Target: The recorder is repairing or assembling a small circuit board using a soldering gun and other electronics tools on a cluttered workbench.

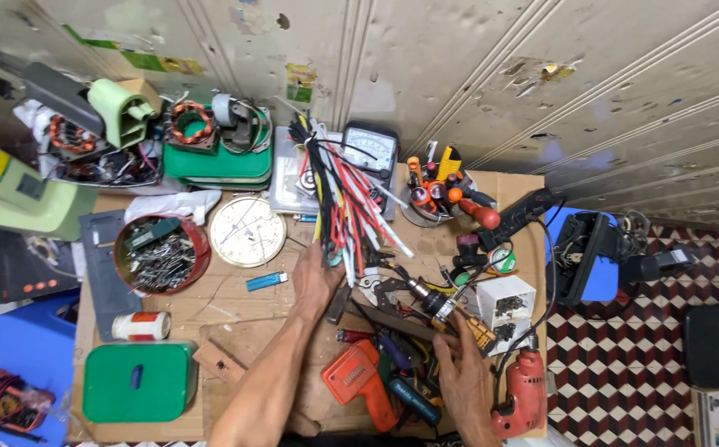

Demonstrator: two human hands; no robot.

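Observation:
My left hand (316,277) is closed around the lower end of a thick bundle of red, white and black wires (343,194) that fans up toward the wall. My right hand (459,371) rests low on the cardboard-covered bench, fingers apart, touching a small yellow-handled tool (469,324) among loose pliers (384,290). An orange soldering gun (358,379) lies between my two forearms.
A red drill (523,396) sits at the right edge beside a white box (504,302). A cup of screwdrivers (438,194), an analog meter (369,151), a round dial (247,232), a red tin of metal bits (161,255) and a green lid (138,382) crowd the bench.

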